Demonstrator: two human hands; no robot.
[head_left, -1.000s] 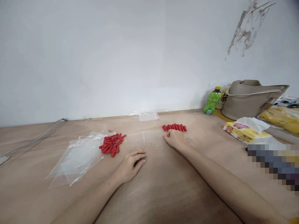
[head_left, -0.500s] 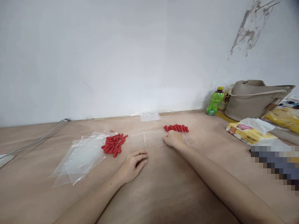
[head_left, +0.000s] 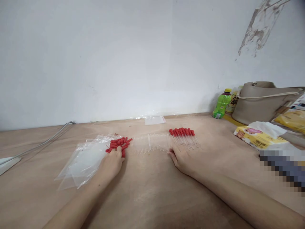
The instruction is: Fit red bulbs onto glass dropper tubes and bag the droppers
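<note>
A heap of red rubber bulbs [head_left: 118, 142] lies left of the middle, with my left hand [head_left: 111, 161] over its near edge. Its fingertips are among the bulbs; whether they pinch one is hidden. A row of thin clear glass tubes [head_left: 152, 143] lies side by side in the middle. To their right, several tubes with red bulbs on their far ends [head_left: 182, 132] lie in a row. My right hand [head_left: 178, 156] rests at the near ends of the tubes, between the plain and the bulbed ones, its fingertips partly hidden.
Clear plastic bags [head_left: 87, 159] lie at the left, near a grey cable [head_left: 52, 138]. A small bag [head_left: 154, 120] lies by the wall. At the right are a green bottle [head_left: 222, 104], a beige handbag [head_left: 257, 103] and a yellow tissue pack [head_left: 259, 138].
My left hand has moved left from before the tubes onto the red bulbs. My right hand has drawn back slightly toward me, uncovering more of the bulbed row. The view has shifted slightly.
</note>
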